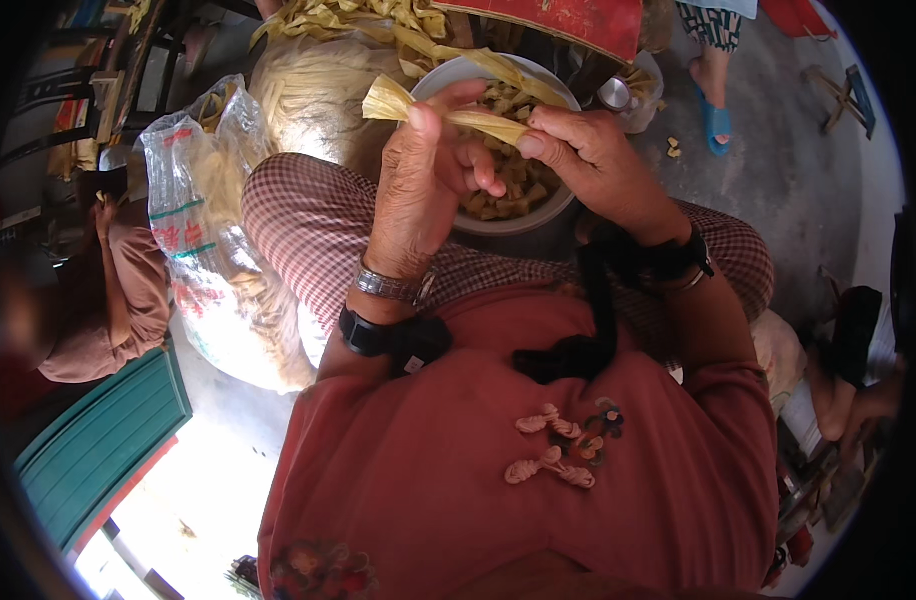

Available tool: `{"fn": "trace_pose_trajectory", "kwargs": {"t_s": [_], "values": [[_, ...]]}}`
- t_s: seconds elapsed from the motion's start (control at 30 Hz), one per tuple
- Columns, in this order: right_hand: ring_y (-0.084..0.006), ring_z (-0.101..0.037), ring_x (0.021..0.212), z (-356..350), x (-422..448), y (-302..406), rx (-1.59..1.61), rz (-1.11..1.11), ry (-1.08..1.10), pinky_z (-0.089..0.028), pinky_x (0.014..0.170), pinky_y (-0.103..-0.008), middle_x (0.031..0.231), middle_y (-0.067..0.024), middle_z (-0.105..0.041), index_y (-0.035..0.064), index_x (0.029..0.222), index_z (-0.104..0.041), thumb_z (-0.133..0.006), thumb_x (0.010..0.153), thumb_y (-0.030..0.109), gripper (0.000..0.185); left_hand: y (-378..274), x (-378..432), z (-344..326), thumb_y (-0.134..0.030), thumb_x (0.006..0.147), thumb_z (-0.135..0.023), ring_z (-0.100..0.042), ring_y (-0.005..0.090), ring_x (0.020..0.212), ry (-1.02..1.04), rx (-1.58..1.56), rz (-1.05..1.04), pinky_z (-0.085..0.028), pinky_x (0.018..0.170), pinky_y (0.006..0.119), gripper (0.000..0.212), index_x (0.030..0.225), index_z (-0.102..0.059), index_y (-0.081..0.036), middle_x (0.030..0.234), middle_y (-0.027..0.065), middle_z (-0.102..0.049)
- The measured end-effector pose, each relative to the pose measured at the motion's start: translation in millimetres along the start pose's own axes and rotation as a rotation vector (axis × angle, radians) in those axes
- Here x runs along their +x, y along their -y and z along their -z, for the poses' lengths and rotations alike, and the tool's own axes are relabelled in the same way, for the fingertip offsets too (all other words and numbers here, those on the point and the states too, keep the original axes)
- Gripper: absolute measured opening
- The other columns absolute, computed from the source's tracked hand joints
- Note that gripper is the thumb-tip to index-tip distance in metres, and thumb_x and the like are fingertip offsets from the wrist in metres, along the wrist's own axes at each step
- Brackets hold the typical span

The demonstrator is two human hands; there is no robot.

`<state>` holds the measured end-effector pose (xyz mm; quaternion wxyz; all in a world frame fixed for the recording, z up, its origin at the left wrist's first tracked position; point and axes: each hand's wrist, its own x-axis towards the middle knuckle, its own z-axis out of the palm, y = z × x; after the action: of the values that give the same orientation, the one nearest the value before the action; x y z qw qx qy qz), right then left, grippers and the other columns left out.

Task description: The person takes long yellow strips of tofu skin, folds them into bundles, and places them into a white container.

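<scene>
A pale yellow strip of dried leaf or husk [488, 124], gathered narrow along its middle, stretches between my hands, its flared end to the left. My left hand [435, 161] grips it near that flared end between thumb and index finger, the other fingers loosely curled. The thumb and fingers of my right hand [589, 154] pinch its right end. Beneath both hands stands a round, light-coloured basin [495, 225] holding many small folded yellowish pieces [514, 187]. Another long strip [488, 64] lies across the basin's far rim.
Left of the basin are a large bundle of pale fibres [315, 97] and a clear plastic bag [195, 217]. A red board [555, 22] overhangs the far side. Other people sit at left and right; a foot in a blue slipper [714, 124] is at upper right.
</scene>
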<state>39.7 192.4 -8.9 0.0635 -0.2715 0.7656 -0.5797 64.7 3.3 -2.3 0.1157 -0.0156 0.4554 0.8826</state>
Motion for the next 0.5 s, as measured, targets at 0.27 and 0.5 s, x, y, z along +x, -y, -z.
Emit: {"fn": "trace_pose_trajectory", "kwargs": {"t_s": [0.27, 0.5], "values": [[-0.0199, -0.047, 0.054, 0, -1, -1, -0.175, 0.039, 0.052, -0.037, 0.052, -0.0322, 0.064, -0.0117, -0.049, -0.0037, 0.082, -0.054, -0.057, 0.094, 0.018, 0.025, -10, -2, 5, -0.023, 0.093, -0.059, -0.031, 0.0038, 0.045, -0.133, 0.148, 0.06, -0.031, 0.041, 0.019, 0.026, 0.102, -0.059, 0.001, 0.063, -0.0012, -0.047], [-0.0283, -0.048, 0.054, 14, 0, 16, -0.146, -0.022, 0.064, -0.039, 0.052, -0.0349, 0.063, -0.0134, -0.049, 0.0001, 0.08, -0.056, -0.059, 0.091, 0.022, 0.025, -19, 0, 4, -0.014, 0.09, -0.061, -0.032, 0.0036, 0.047, -0.213, 0.105, -0.082, -0.032, 0.043, 0.019, 0.016, 0.098, -0.06, -0.001, 0.064, -0.0016, -0.047]]}}
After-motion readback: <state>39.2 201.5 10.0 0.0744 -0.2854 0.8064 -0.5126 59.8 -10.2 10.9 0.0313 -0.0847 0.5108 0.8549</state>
